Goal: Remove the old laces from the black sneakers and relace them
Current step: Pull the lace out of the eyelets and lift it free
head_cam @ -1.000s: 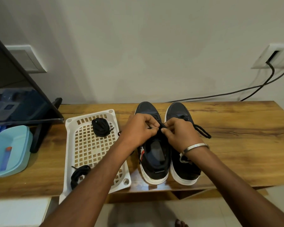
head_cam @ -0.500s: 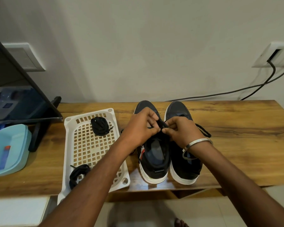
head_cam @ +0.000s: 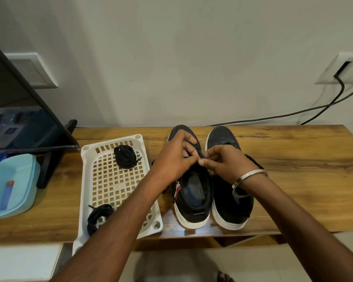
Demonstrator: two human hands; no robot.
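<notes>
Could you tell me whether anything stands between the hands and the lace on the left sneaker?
Nothing visible does. The left hand and right hand already pinch the black lace over the left sneaker; the white tray lies off to the side.

Both forearms extended forward; left hand [head_cam: 176, 157] and right hand [head_cam: 226, 161] meeting, fingers curled, fingertips pinching together.

Just one head cam, looking forward and down at the table [head_cam: 293, 180] from close up. Wall's right behind it.
</notes>
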